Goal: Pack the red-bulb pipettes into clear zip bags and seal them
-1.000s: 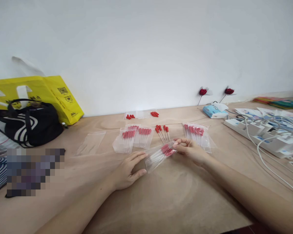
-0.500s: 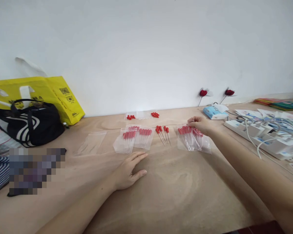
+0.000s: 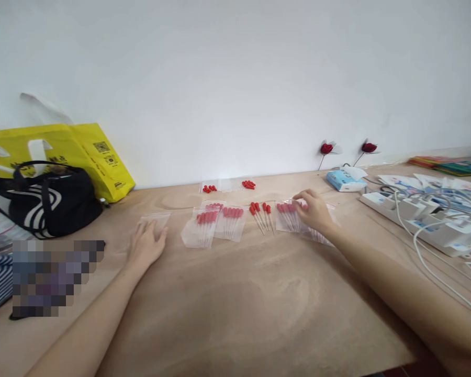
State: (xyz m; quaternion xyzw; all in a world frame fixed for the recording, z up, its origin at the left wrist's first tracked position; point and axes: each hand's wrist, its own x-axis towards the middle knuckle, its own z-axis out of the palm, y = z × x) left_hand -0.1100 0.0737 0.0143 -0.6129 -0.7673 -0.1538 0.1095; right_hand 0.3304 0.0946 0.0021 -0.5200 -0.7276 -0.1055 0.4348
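Observation:
My left hand [image 3: 147,245] lies palm down at the left, fingers stretched over a few clear plastic zip bags [image 3: 160,219] with no red tops visible inside. At the right, my right hand [image 3: 313,212] has its curved fingers and thumb close together at the top edge of a clear zip bag of red-topped droppers [image 3: 287,214]. Part of that bag and another beneath the hand are hidden. Between my hands lie more zip bags of droppers [image 3: 231,220]. Several loose droppers [image 3: 261,214] with red rubber bulbs and thin pointed stems lie beside them.
Loose red bulbs [image 3: 249,185] and clear bags lie near the wall. A black bag [image 3: 68,199] and a yellow bag [image 3: 110,162] stand left. On the right are a tissue pack [image 3: 346,179], a power strip with cables [image 3: 412,222] and two artificial roses [image 3: 326,149].
My left hand has moved left from the table's middle onto the clear zip bags. My right hand and the dropper bag beneath it have shifted slightly left, and the bags there are more spread out.

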